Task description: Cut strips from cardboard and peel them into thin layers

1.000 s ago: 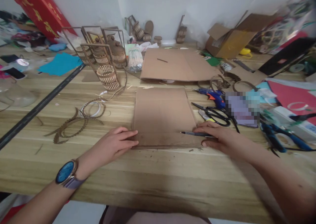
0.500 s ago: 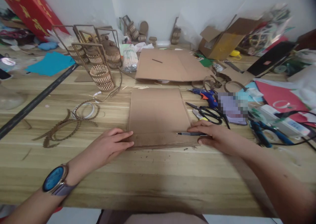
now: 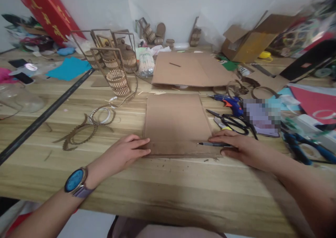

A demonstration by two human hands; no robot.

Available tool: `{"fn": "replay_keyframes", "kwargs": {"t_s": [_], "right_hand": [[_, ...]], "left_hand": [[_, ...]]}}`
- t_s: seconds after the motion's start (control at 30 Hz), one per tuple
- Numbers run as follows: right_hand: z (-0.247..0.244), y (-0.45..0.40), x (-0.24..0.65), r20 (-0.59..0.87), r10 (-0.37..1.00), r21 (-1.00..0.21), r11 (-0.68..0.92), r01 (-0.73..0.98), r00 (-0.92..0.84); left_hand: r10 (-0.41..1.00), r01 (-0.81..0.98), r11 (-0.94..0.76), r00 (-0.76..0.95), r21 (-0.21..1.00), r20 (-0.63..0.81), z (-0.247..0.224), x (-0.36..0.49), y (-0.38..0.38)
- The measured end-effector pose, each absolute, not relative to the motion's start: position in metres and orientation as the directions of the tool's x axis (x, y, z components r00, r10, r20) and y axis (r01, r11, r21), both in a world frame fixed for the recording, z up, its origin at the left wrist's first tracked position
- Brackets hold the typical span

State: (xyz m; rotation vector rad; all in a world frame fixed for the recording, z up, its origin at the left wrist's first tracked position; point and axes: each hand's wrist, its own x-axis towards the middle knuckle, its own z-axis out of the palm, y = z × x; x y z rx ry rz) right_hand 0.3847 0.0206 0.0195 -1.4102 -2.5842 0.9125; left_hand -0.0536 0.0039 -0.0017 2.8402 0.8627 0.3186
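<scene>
Lower centre: open tabletop (image 3: 170,189) below the cardboard (image 3: 178,119), room to pass. Centre right hemmed by scissors (image 3: 223,117), glue gun (image 3: 235,107), blue-handled tool (image 3: 298,150). Slatted baskets (image 3: 119,85) obstruct upper left of centre.

There are two hands (image 3: 127,151), one pen (image 3: 207,144), one glue gun (image 3: 232,105) and one wristwatch (image 3: 75,180).

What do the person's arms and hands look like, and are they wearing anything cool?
The left hand and right hand have no gloves, and no sleeves show on the forearms. On the left wrist is a watch with a round blue face, a shiny brownish rim and a greyish-purple strap. No watch shows on the right.
</scene>
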Motion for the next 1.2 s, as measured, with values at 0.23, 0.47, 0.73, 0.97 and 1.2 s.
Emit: {"fn": "replay_keyframes", "kwargs": {"t_s": [0.23, 0.47, 0.73, 0.97, 1.2], "right_hand": [[0.008, 0.022, 0.392, -0.194, 0.794, -0.49, 0.43, 0.758, -0.576], [0.012, 0.021, 0.389, -0.154, 0.796, -0.478, 0.458, 0.749, -0.585], [0.003, 0.021, 0.393, -0.069, 0.822, -0.521, 0.454, 0.723, -0.565], [0.004, 0.022, 0.391, -0.075, 0.836, -0.533, 0.427, 0.73, -0.543], [0.007, 0.02, 0.388, -0.099, 0.83, -0.497, 0.437, 0.75, -0.549]], "left_hand": [[0.583, 0.559, -0.809, 0.801, 0.18, 0.132, 0.005, -0.049, 0.001], [0.579, 0.555, -0.813, 0.799, 0.175, 0.16, 0.002, -0.048, 0.002], [0.593, 0.57, -0.803, 0.793, 0.176, 0.136, 0.004, -0.047, 0.001], [0.566, 0.547, -0.823, 0.813, 0.154, 0.134, 0.013, -0.037, 0.005], [0.527, 0.572, -0.792, 0.817, 0.213, -0.232, 0.036, -0.006, 0.027]]}}
